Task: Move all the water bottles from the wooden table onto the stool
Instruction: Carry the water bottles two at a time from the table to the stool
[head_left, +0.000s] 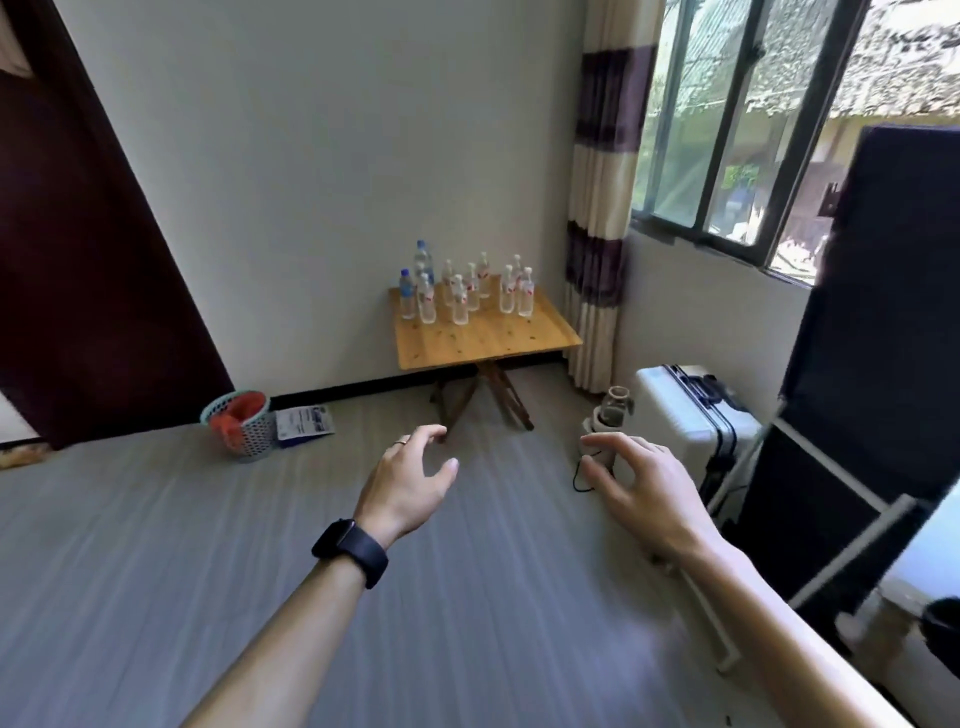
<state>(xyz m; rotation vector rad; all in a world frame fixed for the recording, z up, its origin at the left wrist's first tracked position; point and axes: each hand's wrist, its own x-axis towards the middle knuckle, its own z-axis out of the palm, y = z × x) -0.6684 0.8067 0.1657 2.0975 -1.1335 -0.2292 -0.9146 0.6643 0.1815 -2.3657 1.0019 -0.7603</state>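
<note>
Several clear water bottles (460, 291) stand upright in a cluster on the back half of a small wooden table (488, 340) in the room's far corner. Some have blue caps, most have white caps and red labels. My left hand (410, 480), with a black watch on the wrist, is held out in front of me above the floor, fingers loosely curved and holding nothing. Further right, my right hand (641, 483) hovers with spread, relaxed fingers, also empty. Both hands are well short of the table. No stool is in view.
A white suitcase (696, 415) stands right of the table under the window, with a small jar-like object (613, 413) in front of it. A mesh waste basket (241, 426) and a paper packet (304, 423) sit by the left wall. A dark panel (872, 322) stands at right.
</note>
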